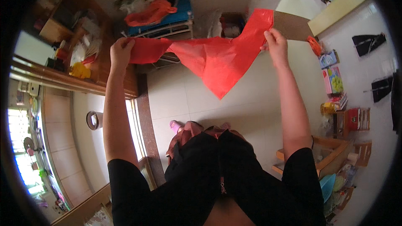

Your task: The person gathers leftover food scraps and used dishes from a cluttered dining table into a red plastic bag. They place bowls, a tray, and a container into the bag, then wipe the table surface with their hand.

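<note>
A thin red plastic bag [216, 56] is stretched out in the air between my two hands, above the tiled floor. My left hand [121, 51] pinches one end of it at the left. The other end is pinched by my right hand [275, 46], and a flap of plastic sticks up above the fingers there. Between the hands the plastic sags to a point at its lower middle. Its surface is creased, and it looks flat with nothing visible inside.
Another red plastic bag [150, 12] lies on a blue-topped metal rack [176, 14] ahead. On my left stands a wooden cabinet [103, 34] with cluttered shelves beside a doorway. To my right are boxes [333, 80], an oil bottle [328, 108] and a wooden-framed piece of furniture [334, 157].
</note>
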`<state>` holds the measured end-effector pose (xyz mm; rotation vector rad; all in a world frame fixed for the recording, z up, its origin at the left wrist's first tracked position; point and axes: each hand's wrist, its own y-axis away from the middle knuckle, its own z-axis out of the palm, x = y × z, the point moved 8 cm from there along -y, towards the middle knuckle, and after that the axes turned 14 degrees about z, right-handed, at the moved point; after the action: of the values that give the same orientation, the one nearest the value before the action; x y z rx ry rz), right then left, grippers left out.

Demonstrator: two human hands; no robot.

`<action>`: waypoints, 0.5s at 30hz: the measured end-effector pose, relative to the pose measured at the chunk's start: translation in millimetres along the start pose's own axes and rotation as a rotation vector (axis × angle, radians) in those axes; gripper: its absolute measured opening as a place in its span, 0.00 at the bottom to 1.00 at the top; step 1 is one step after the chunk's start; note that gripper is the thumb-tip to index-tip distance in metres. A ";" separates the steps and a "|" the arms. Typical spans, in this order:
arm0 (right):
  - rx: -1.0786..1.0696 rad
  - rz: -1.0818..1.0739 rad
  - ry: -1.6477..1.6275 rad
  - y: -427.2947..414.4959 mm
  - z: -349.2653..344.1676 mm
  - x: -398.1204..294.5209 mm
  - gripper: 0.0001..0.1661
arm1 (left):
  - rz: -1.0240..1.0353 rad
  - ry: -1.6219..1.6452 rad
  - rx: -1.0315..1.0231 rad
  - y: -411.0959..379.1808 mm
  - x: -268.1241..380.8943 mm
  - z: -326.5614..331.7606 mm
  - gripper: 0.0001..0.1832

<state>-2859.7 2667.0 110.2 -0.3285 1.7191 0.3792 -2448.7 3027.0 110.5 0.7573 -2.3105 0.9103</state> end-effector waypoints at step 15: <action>0.273 -0.072 -0.527 9.4 -125.4 10.0 0.30 | 0.355 0.420 -0.250 1.9 241.6 75.5 0.07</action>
<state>-2976.9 2621.9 121.4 -0.0780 1.2168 0.1535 -2638.9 2900.6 219.7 0.0391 -2.1486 0.8104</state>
